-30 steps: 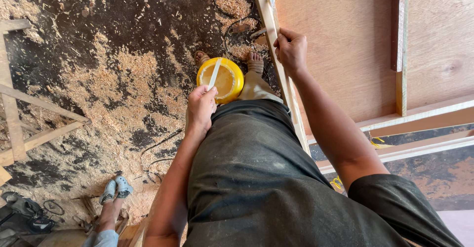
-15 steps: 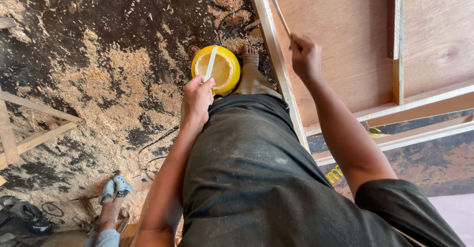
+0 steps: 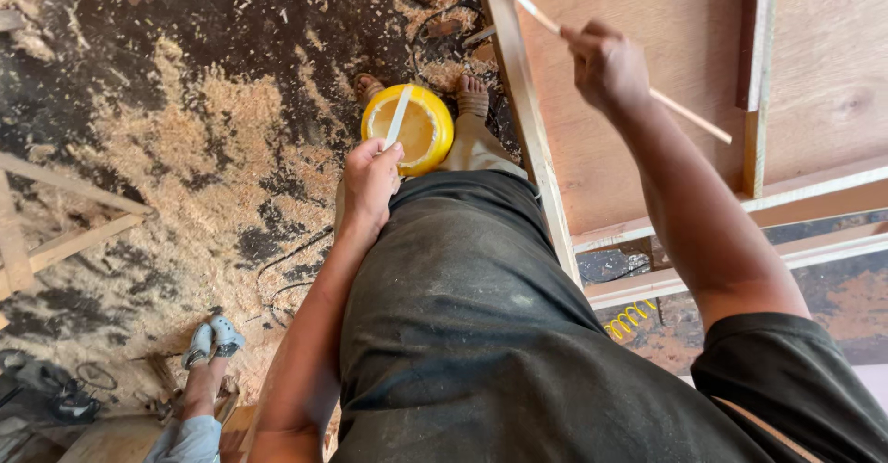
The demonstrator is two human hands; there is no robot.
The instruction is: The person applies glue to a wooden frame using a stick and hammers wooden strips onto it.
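My left hand [image 3: 372, 184] grips the yellow tub [image 3: 408, 128] by its rim; right of the tub, my right hand [image 3: 606, 65] clenches a thin stick [image 3: 684, 113] over the plywood panel [image 3: 647, 19].

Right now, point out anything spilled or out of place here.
Sawdust lies in drifts across the dark floor. A yellow coiled hose trails beneath the wooden frame. Nothing else stands out.

Sawdust-strewn dark floor [image 3: 185, 148], plywood panel [image 3: 647, 74], perhaps daylight.
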